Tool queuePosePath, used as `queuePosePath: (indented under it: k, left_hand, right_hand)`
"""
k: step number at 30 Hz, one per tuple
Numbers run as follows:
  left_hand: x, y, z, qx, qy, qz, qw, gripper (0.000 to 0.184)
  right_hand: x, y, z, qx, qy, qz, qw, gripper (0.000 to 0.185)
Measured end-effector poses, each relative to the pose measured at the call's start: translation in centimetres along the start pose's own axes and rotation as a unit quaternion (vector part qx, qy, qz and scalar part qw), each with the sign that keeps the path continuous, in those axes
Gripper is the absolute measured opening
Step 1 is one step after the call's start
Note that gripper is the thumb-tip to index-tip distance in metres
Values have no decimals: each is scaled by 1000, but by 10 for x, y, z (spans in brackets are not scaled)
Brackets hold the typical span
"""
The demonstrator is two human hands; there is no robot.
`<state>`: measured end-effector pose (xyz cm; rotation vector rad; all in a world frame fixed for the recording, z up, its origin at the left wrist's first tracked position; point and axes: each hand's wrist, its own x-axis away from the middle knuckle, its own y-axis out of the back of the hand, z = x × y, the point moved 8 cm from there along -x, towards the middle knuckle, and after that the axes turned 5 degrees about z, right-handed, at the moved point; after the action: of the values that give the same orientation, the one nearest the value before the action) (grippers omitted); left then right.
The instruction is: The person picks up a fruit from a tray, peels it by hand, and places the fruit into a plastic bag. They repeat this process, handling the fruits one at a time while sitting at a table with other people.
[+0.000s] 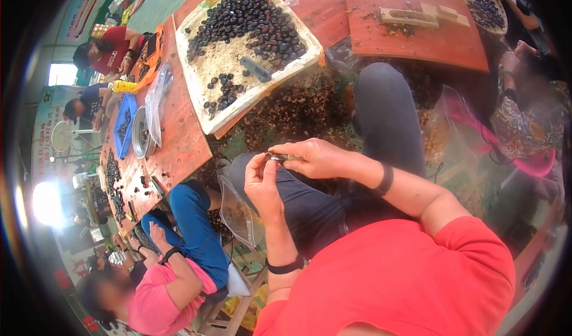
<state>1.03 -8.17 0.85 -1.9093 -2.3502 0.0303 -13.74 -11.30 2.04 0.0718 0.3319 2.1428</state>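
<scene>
My left hand (263, 184) is raised above my lap, its fingertips pinching a small dark nut-like piece (269, 155). My right hand (317, 158) meets it from the right, closed on a small knife (280, 158) whose short metal part shows between the two hands. Most of the knife's handle is hidden in the fingers. Beyond my knees, a white foam tray (199, 91) holds many dark round nuts (247, 17) on pale crumbs. A grey utility-knife-like tool (255, 69) lies among them.
Shell scraps (298, 106) cover the floor. To the left, a red table (179, 157) carries a blue tray (124, 124), a metal bowl (142, 133) and loose nuts. A person in pink (161, 300) sits close on my left. A pink basin (536, 164) stands right.
</scene>
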Motion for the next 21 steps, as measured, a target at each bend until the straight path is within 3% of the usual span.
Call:
queuePosePath:
  k: [3, 13, 19, 21]
  left_hand:
    - [1, 3, 0, 5, 5, 7, 1000, 22]
    - [-1, -3, -6, -41, -11, 8, 999, 22]
    - [-1, -4, -7, -11, -9, 6, 1000, 22]
    - [0, -4, -7, -6, -9, 6, 1000, 22]
  right_hand:
    - [-1, -2, -1, 6, 41, -17, 999, 39]
    - [1, -5, -5, 31, 23, -60, 997, 34]
    - [0, -10, -11, -39, 52, -79, 995, 34]
    - [-1, -14, -18, -125, 38, -71, 989, 36]
